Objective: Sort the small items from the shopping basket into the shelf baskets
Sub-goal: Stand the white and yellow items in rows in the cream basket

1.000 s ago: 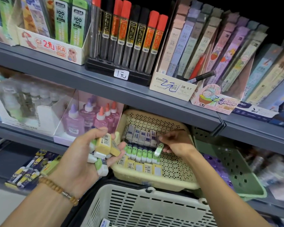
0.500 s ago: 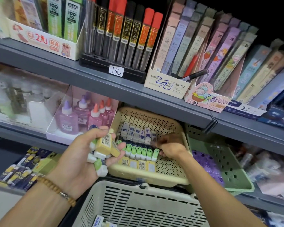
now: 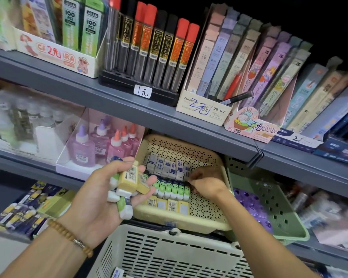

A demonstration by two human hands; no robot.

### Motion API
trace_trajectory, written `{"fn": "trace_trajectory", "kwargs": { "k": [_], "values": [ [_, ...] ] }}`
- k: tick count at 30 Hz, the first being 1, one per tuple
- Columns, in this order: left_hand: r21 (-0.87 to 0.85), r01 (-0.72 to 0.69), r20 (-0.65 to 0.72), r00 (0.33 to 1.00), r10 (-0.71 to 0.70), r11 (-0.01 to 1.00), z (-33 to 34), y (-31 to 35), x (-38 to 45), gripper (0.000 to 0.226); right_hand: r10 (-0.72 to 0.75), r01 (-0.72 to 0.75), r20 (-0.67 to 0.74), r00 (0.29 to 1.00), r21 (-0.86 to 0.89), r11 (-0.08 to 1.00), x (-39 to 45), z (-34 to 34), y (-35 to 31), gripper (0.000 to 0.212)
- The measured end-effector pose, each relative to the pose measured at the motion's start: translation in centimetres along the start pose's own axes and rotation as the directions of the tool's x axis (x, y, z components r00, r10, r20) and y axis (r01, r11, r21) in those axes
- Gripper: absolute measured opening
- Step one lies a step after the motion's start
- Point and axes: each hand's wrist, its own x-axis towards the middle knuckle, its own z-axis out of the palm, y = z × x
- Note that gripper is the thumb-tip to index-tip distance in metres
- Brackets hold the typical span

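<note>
Since a second ago my right hand (image 3: 206, 182) has let go of the green eraser and slid back to the blue-and-white row, fingers curled onto it; grip uncertain. White shopping basket (image 3: 169, 255) sits lowest, cream shelf basket (image 3: 207, 209) above its rim. My left hand (image 3: 100, 195) cups a bunch of erasers (image 3: 129, 181), fingers wrapped beneath.

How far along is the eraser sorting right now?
Partly done. The cream shelf basket already holds three rows: blue-and-white, green, yellow. The right hand is at the right end of the rows, fingers curled; whether it holds anything is unclear. The left hand holds a bunch of erasers, and more lie in the shopping basket.
</note>
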Motion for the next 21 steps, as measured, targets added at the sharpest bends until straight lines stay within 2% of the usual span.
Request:
{"fn": "trace_trajectory", "kwargs": {
  "k": [1,3,6,8,11,15,18,21],
  "values": [
    [-0.007,-0.001,0.005,1.0,0.001,1.0,0.0,0.0,0.0,0.042,-0.049,0.05,-0.044,0.998,0.006,0.999,-0.1,-0.1,-0.5,0.014],
    [-0.021,-0.002,0.018,1.0,0.002,1.0,0.0,0.1,0.1,0.044,-0.122,0.131,-0.06,0.991,0.19,0.973,-1.0,0.1,-2.0,0.012],
    [-0.035,0.007,0.011,1.0,-0.006,0.999,0.1,0.2,0.3,0.044,-0.311,0.305,-0.056,0.949,0.421,0.854,-3.4,0.7,-4.5,0.005],
    [-0.026,0.012,0.008,1.0,-0.012,1.0,0.1,0.2,0.3,0.042,-0.464,0.421,-0.021,0.885,0.458,0.783,-5.1,1.1,-5.8,0.016],
    [-0.005,0.014,0.013,1.0,-0.014,1.0,0.0,0.2,0.0,0.052,-0.566,0.498,0.07,0.822,0.394,0.773,-6.5,1.1,-7.1,0.033],
    [0.027,0.025,0.028,0.999,-0.026,0.999,0.0,0.2,-0.3,0.057,-0.585,0.517,0.152,0.797,0.331,0.79,-6.9,0.5,-7.8,0.032],
    [0.067,0.012,0.047,0.999,-0.016,0.998,0.0,0.1,-0.1,0.052,-0.557,0.393,0.207,0.804,0.518,0.76,-6.9,0.3,-7.9,0.021],
    [0.182,-0.047,0.039,0.998,0.04,0.982,0.1,0.1,0.0,0.031,-0.492,0.235,0.262,0.83,0.635,0.736,-6.8,0.2,-7.7,0.014]
  ]
}}
